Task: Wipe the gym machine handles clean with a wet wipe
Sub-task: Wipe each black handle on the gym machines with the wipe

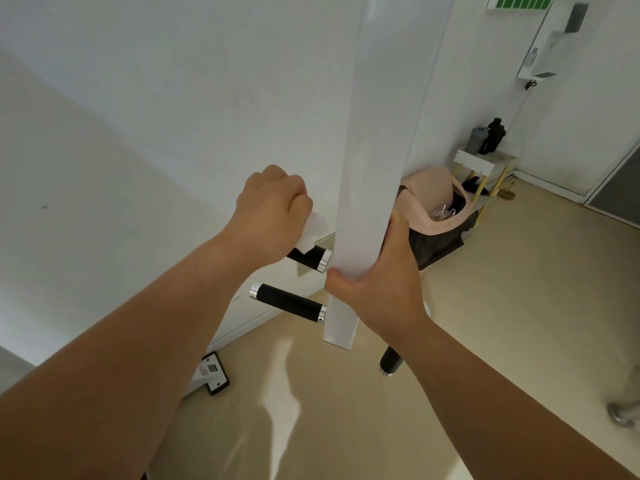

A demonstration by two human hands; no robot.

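Observation:
A white upright post (377,140) of the gym machine runs down the middle of the view. Black handles with silver end caps stick out of it. My left hand (273,216) grips the upper left handle (313,258) with a white wet wipe (313,230) wrapped under its fingers. Below it the lower left handle (287,302) is bare. My right hand (381,275) grips the post's lower part, thumb in front. Another black handle (390,362) pokes out below my right wrist.
A white wall stands close on the left. A dark bin with a pink liner (436,209) sits behind the post, beside a small white shelf (481,164) carrying bottles. A black-and-white machine foot (213,372) lies on the beige floor.

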